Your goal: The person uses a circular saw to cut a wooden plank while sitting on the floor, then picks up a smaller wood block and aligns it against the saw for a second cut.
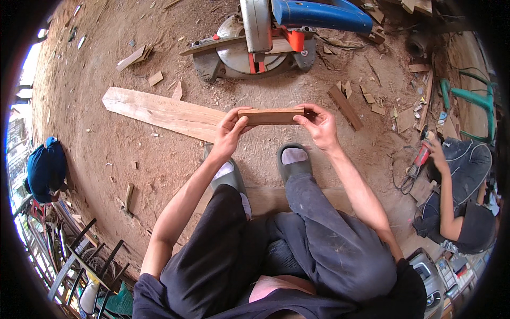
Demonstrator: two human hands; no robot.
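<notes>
My left hand (231, 130) and my right hand (317, 127) grip a short, reddish-brown wooden block (271, 116) by its two ends, thumbs on the near face, holding it level above my knees. Behind my left hand a long, pale plank (156, 112) lies slantwise on the dirt floor. Above the block stands a mitre saw (249, 61) with a blue handle (321, 16) and red guard parts. A darker wood strip (344, 106) lies to the right.
At right a seated co-worker (462, 220) reaches toward a red power tool (418, 159), near a green plastic chair (470, 101). Wood offcuts (155, 78) and cords are scattered around. A blue bundle (45, 167) and metal frames (85, 266) line the left side.
</notes>
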